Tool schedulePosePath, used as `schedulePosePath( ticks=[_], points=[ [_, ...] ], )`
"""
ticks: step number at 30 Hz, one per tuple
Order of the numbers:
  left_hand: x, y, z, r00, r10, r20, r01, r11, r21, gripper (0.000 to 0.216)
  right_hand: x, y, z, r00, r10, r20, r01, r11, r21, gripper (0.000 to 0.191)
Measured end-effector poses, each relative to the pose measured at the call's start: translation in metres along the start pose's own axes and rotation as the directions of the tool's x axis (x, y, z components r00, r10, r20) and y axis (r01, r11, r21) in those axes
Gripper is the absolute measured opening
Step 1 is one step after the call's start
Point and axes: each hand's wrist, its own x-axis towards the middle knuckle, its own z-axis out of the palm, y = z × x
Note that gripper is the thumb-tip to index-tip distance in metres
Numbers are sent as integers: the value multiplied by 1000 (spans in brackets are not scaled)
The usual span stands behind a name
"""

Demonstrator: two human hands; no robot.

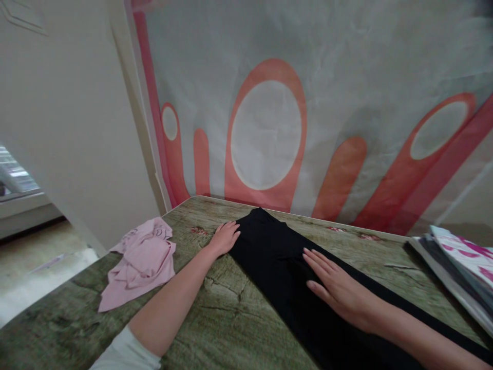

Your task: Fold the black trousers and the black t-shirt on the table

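Here, left hand (226, 239) and right hand (336, 289) loose, unclenched against black cloth (271, 244); lettering (133, 234) on pink garment (142, 264) illegible.

on table (227, 329): one garment (265, 246) lay centrally; one cloth (142, 257) lay left, one stack (450, 275) right. behind table: one backdrop (265, 133) stood.

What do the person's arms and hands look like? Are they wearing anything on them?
The left hand and right hand are bare, with slim fingers. A pale, whitish sleeve shows on the left arm. The right arm is bare as far as the picture shows.
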Motion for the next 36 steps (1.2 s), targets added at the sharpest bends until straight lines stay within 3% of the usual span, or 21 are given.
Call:
schedulePosePath(
  ticks=[3, 6, 10, 15, 19, 24, 27, 32, 36],
  points=[
    [-2, 2, 0, 1000, -1, -18, 1, 1000, 5, 43, 68, 7, 10, 996, -60, 60, 57, 998, 40, 62],
    [-3, 4, -1, 1000, 7, -21, -7, 1000, 13, 44, 124, 20, 25, 992, -7, 124, 7, 1000, -2, 65],
    [-4, 3, -1, 1000, 1, 2, -1, 1000, 22, 46, 160, 28, 42, 991, 29, 127, -29, 1000, -7, 69],
    [-5, 5, -5, 999, -41, -5, 41, 998, 40, 46, 158, 36, 55, 991, 79, 110, -78, 997, -10, 71],
    [-9, 34, -15, 997, 44, -68, -40, 998, 53, 44, 156, 44, 57, 989, 115, 98, -113, 993, -19, 72],
    [-24, 87, -17, 971, 224, 80, -221, 974, -37, 53, 154, 52, 56, 987, 135, 82, -133, 991, -32, 71],
    [-31, 100, -10, 953, 273, 132, -264, 961, -82, 58, 149, 58, 54, 985, 151, 77, -149, 988, -39, 71],
    [-28, 91, -7, 946, 290, 146, -274, 954, -121, 58, 141, 69, 51, 981, 175, 86, -171, 984, -52, 70],
    [-17, 61, -7, 969, 193, 154, -179, 979, -97, 60, 136, 74, 50, 979, 188, 82, -184, 981, -57, 70]
  ],
)
